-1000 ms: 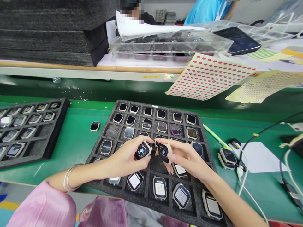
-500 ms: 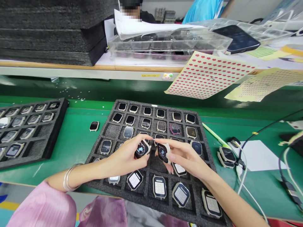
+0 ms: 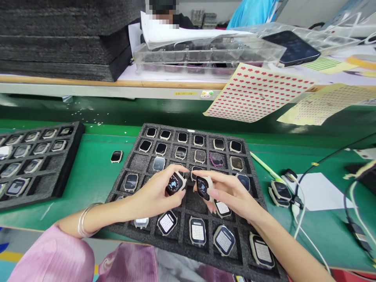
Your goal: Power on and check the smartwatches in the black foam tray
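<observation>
Two square, beige-cased, lit watches (image 3: 174, 184) are being clamped by left hand (image 3: 160, 192) and right hand (image 3: 235, 194), others (image 3: 197, 231), some lit, many dark, occupying a black foam tray (image 3: 139, 161).

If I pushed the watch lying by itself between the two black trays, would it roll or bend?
The watch probably won't roll, because it's squarish and lies flat. It likely won't bend, since its case looks hard. Its shiny dark screen might be slippery to touch.

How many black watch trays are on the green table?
2: the centre tray and the left tray, partly outside the picture. More may be out of view.
</observation>
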Tool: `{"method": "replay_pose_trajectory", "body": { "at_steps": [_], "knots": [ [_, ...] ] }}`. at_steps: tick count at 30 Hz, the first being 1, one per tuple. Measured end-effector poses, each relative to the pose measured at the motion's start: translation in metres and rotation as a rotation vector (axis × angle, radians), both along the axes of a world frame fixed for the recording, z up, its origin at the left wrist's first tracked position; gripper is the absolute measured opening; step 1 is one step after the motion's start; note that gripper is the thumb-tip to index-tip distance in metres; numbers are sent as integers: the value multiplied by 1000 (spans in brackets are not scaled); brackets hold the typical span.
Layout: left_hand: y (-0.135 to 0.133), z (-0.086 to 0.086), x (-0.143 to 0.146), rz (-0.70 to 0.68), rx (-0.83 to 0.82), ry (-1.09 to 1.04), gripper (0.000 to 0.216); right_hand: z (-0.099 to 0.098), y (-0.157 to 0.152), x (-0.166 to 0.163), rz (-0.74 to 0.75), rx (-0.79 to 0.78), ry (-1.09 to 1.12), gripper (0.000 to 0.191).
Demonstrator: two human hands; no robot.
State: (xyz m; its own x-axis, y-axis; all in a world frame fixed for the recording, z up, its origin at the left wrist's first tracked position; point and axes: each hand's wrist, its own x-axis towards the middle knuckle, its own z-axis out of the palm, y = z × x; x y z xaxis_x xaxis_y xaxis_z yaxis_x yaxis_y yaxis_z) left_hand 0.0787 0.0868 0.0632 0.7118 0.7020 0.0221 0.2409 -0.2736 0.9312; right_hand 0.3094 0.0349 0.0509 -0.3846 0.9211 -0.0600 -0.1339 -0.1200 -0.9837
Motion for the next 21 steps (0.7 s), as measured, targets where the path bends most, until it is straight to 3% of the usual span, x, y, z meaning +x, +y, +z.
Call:
{"method": "replay_pose_trajectory", "body": {
  "at_steps": [8,14,17,21],
  "knots": [
    [2,-5,2,25,-73,1,32,-1,1,-1,56,-39,67,38],
    [5,-10,5,19,-436,-165,48,1,3,-5,27,-89,129,47],
    [7,-9,5,22,-607,-275,52,2,4,-7,10,-156,148,39],
    [9,-10,3,51,-710,-370,49,-3,4,-7,-49,-176,148,34]
  ]
}}
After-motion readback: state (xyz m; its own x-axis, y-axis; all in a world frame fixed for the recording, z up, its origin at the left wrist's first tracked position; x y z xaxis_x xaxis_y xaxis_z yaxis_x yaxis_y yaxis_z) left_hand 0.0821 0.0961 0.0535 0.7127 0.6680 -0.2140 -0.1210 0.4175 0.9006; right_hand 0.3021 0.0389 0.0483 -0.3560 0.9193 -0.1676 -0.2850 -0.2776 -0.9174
